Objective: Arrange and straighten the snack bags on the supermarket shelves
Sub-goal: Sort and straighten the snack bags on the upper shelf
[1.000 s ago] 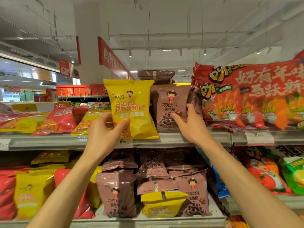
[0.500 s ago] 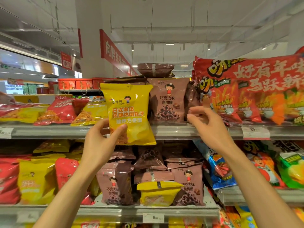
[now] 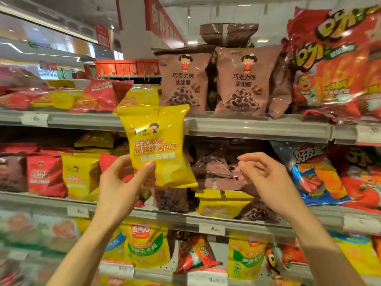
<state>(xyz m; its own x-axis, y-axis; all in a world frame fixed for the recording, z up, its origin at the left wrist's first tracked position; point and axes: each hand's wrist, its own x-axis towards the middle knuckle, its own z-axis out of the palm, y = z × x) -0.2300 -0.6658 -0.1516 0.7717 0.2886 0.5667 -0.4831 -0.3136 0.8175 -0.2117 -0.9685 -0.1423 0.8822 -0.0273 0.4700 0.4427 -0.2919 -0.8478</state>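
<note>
The left hand (image 3: 121,182) grips a yellow snack bag (image 3: 156,145) by its lower left corner, thumb across the front and the other fingers behind, holding it upright and off the shelves at centre frame, in front of the edge of the top shelf (image 3: 257,129). The right hand (image 3: 266,176) hangs just right of centre before the middle shelf (image 3: 51,200), its fingers loosely curled and grasping nothing. Two brown chocolate-ring bags (image 3: 245,81) stand upright side by side in the upper middle of the frame and look tidy. Just below them the middle shelf holds a slumped heap of brown bags (image 3: 212,168) with another yellow bag (image 3: 222,203) lying flat among them, while more yellow bags (image 3: 80,174) of the same design stand at the left of that shelf. The step in hand seems to be returning the stray yellow bag to its own kind, so the likely home is that left-hand yellow group, not the brown section. To do it well, keep the bag upright with the printed face forward, set its base down first close behind the shelf lip, and press it lightly against its neighbours so it stays standing. The free right hand could steady those neighbours, or lift the flat yellow bag out of the brown heap and move it over too. A squeeze at the corner only is wise, since the contents probably crush easily.
</note>
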